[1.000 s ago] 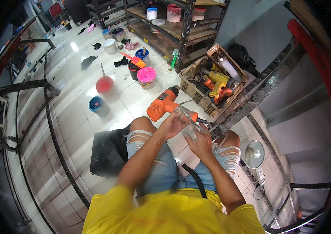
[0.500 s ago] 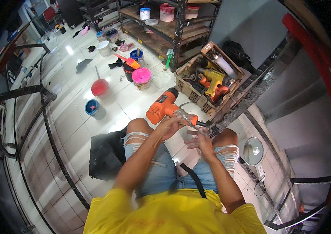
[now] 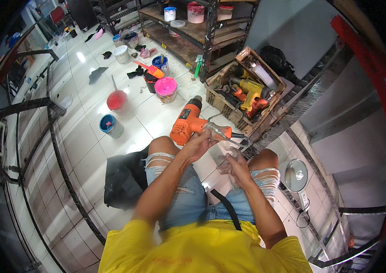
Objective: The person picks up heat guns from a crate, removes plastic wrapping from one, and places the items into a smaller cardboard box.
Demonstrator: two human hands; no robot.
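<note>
An orange heat gun (image 3: 185, 122) with a dark nozzle is held above my knees, its nozzle pointing away from me. My left hand (image 3: 198, 144) grips it where the body meets the handle. Clear, crinkled plastic film (image 3: 220, 132) wraps the handle, and a cord leaves its right end. My right hand (image 3: 237, 167) is just below the handle end, its fingers drawn together on a loose, see-through piece of this film. Motion blurs that piece, and its full shape cannot be made out.
A crate (image 3: 222, 103) of power tools stands ahead to the right, beside a shelf rack (image 3: 209, 41). Paint pails, including a pink one (image 3: 165, 87) and a blue one (image 3: 110, 125), stand on the tiles. A round-headed white device (image 3: 297, 176) lies right of my knee.
My right hand has moved slightly down and left, away from the handle end, its spread fingers closing. The heat gun has tilted a little, its nozzle swinging left and farther from me.
</note>
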